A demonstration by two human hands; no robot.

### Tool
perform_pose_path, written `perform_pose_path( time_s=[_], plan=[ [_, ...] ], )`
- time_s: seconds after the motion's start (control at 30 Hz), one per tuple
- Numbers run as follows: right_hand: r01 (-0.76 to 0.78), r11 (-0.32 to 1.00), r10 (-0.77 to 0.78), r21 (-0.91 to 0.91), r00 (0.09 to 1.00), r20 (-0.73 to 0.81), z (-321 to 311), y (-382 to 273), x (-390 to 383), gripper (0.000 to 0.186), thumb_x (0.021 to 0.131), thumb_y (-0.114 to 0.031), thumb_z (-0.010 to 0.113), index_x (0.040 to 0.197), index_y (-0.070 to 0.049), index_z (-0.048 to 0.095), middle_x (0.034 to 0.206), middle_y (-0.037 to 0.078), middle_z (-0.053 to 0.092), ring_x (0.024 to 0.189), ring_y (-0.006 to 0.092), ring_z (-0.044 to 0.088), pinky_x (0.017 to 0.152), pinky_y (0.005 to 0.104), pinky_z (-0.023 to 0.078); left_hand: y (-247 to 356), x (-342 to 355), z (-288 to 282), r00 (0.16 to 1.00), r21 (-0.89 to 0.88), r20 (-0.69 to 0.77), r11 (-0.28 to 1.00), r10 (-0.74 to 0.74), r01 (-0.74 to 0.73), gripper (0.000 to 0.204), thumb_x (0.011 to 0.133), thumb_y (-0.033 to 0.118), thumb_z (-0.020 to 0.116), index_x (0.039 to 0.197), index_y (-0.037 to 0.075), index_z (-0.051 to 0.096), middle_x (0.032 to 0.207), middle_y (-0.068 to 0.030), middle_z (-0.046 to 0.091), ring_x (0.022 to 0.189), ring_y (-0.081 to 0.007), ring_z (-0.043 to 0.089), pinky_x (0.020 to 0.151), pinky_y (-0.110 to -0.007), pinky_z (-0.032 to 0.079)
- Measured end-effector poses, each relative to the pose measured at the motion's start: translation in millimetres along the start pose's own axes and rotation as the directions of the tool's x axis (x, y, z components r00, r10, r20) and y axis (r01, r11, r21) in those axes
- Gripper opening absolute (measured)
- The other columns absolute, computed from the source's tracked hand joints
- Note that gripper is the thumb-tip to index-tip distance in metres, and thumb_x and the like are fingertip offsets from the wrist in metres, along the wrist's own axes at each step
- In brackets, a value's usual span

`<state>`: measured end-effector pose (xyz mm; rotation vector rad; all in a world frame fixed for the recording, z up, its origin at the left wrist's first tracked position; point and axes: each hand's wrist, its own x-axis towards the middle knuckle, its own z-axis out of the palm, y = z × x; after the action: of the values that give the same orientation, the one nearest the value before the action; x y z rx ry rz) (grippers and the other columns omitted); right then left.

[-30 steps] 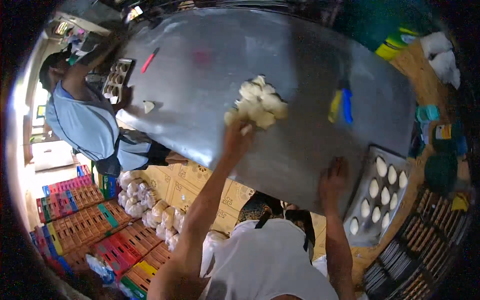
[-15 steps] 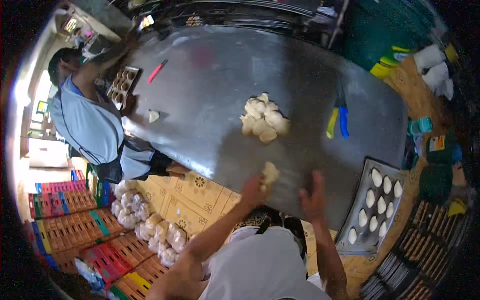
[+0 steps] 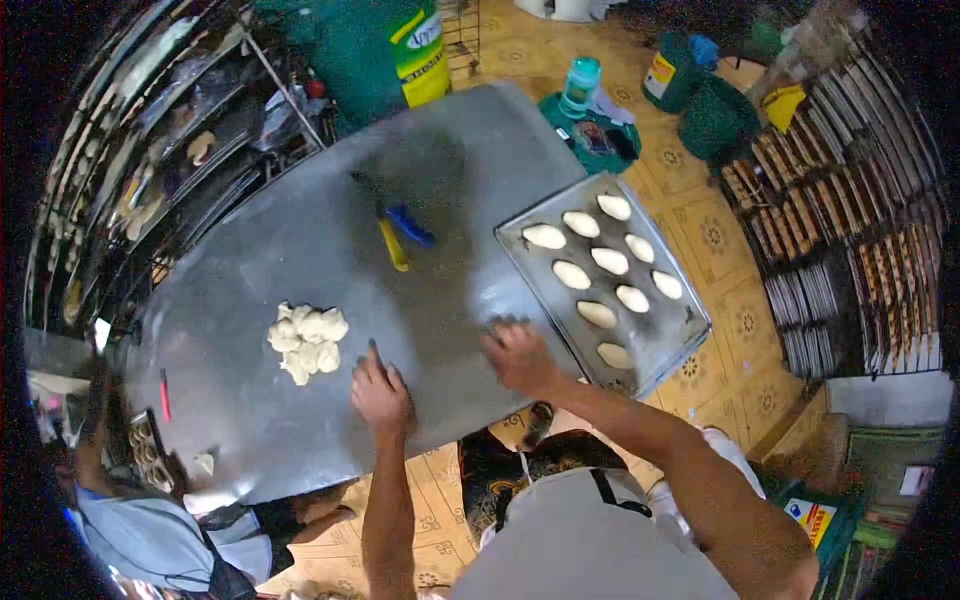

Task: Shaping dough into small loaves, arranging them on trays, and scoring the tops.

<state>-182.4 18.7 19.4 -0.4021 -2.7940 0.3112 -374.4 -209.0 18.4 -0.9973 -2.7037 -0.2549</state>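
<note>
My left hand [image 3: 382, 397] is over the metal table, fingers stretched out and apart, holding nothing visible. Left of it lies a heap of pale dough pieces [image 3: 306, 338]. My right hand [image 3: 522, 358] is low over the tabletop beside the tray, palm down and fingers curled. Whatever lies under its palm is hidden, and the fingertips are slightly blurred. On the metal baking tray [image 3: 652, 368], at the table's right end, several shaped dough pieces [image 3: 609, 261] sit in rows.
Beyond my hands lie a yellow-handled knife [image 3: 393, 245] and a blue-handled one [image 3: 408, 226]. A red-handled tool [image 3: 165, 395] is at the far left, near a co-worker in light blue [image 3: 150, 535]. Racks of trays [image 3: 820, 220] stand right; a green bin [image 3: 718, 118] is on the floor.
The view has swung to the right, bringing the tray nearer the middle. The dough piece at my left hand no longer shows. My right hand has moved beside the tray, its fingers now curled.
</note>
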Motion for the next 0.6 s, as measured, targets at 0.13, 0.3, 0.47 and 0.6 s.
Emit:
perform_pose_path(
  time_s=[0.13, 0.3, 0.47, 0.6],
  plan=[
    [-0.226, 0.961, 0.226, 0.162, 0.974, 0.017, 18, 0, 2, 0.033, 0.093, -0.029, 0.067, 0.121, -0.012, 0.065, 0.112, 0.016, 0.063, 0.109, 0.0367, 0.059, 0.09, 0.0512, 0.047, 21, -18, 22, 0.919, -0.47, 0.067, 0.8, -0.389, 0.373, 0.051, 0.095, 0.021, 0.067, 0.144, 0.007, 0.059, 0.112, -0.0193, 0.072, 0.099, -0.0395, 0.067, 0.089, -0.052, 0.052],
    [-0.124, 0.975, 0.059, 0.182, 0.943, 0.328, 8, -2, -13, 0.031, 0.097, -0.032, 0.064, 0.122, -0.012, 0.065, 0.112, 0.017, 0.063, 0.107, 0.0369, 0.058, 0.092, 0.0527, 0.047, -48, -52, 51, 0.98, -0.319, 0.171, 0.935, -0.103, 0.154, 0.048, 0.099, 0.023, 0.061, 0.145, 0.011, 0.059, 0.102, -0.0196, 0.068, 0.097, -0.0397, 0.062, 0.088, -0.053, 0.048],
    [-0.156, 0.979, 0.171, -0.13, 0.979, 0.109, 34, -37, 59, 0.036, 0.096, -0.03, 0.065, 0.128, -0.014, 0.065, 0.114, 0.017, 0.062, 0.109, 0.038, 0.057, 0.096, 0.0589, 0.045, -7, 36, 37, 0.954, -0.213, -0.09, 0.941, -0.287, 0.263, 0.042, 0.1, 0.021, 0.059, 0.14, 0.01, 0.063, 0.102, -0.0194, 0.069, 0.097, -0.041, 0.064, 0.089, -0.053, 0.049],
    [-0.056, 0.985, 0.049, 0.165, 0.998, 0.049, 40, -30, 4, 0.039, 0.094, -0.025, 0.066, 0.132, -0.015, 0.064, 0.112, 0.015, 0.062, 0.108, 0.0369, 0.057, 0.09, 0.0563, 0.049, -26, -13, 32, 0.877, -0.361, 0.419, 0.844, -0.233, 0.397, 0.042, 0.096, 0.017, 0.06, 0.137, 0.009, 0.064, 0.109, -0.019, 0.07, 0.1, -0.0396, 0.064, 0.091, -0.052, 0.049]
  ],
)
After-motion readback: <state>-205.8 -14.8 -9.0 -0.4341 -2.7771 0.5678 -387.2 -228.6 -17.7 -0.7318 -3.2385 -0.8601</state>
